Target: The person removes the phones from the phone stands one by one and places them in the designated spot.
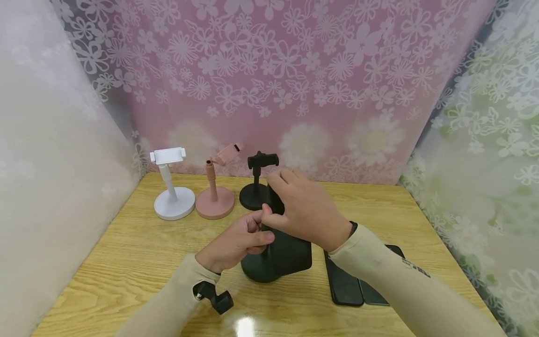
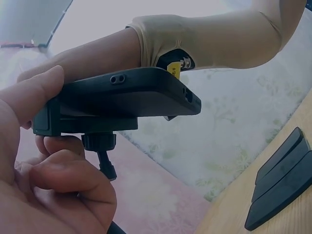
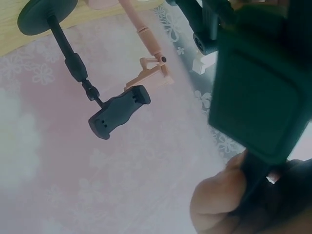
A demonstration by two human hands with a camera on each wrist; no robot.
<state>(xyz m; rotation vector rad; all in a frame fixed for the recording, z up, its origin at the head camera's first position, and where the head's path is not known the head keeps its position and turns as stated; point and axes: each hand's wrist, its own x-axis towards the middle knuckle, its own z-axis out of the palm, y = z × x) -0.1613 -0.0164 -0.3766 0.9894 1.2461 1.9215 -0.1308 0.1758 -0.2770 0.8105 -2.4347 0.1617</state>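
Note:
A dark green phone stand (image 1: 258, 270) stands upright on the table in front of me, with a black phone (image 2: 131, 92) lying against its clamp (image 2: 92, 126). My left hand (image 1: 236, 241) grips the clamp's near end, thumb on top and fingers curled beneath, beside the ball joint (image 2: 100, 141). From the far side, my right hand (image 1: 309, 210) holds the upper end of the clamp and phone. The right wrist view catches the green clamp back (image 3: 258, 92) close up, with curled right fingers (image 3: 219, 195) at its end. Much of the stand's pole is hidden behind the hands.
Along the back stand a white phone stand (image 1: 174, 203), a pink one (image 1: 214, 203) with a tilted clamp, and a black one (image 1: 251, 195). Two dark phones (image 1: 346, 283) lie side by side on the wooden table (image 1: 139, 271), partly under my right forearm. Patterned curtains (image 1: 269, 84) enclose the table.

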